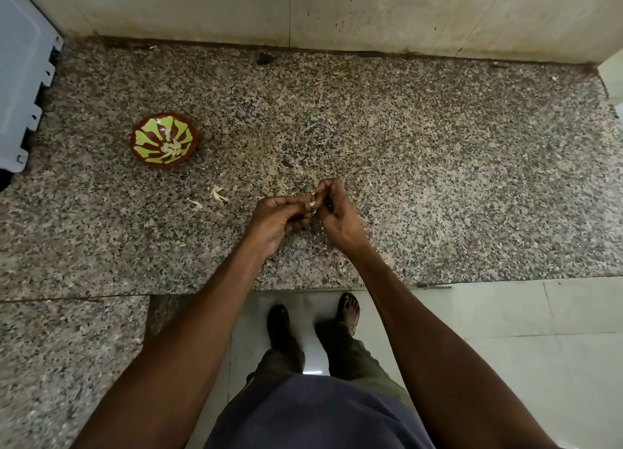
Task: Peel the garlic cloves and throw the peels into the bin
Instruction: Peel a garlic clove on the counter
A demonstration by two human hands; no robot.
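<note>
Over the speckled granite counter point(438, 165), my left hand point(274, 221) and my right hand point(333, 212) meet fingertip to fingertip. Between them they pinch a small pale garlic clove point(312, 205), mostly hidden by the curled fingers. A red bowl with a yellow-green pattern point(164, 140) stands to the left and holds several pale garlic pieces at its centre. Two loose peels point(218, 194) lie on the counter between the bowl and my left hand. No bin is in view.
A white appliance edge point(23, 77) stands at the far left. A tiled wall point(303, 10) backs the counter. The counter's front edge runs just below my wrists, with the pale floor tiles point(539, 347) and my feet beneath.
</note>
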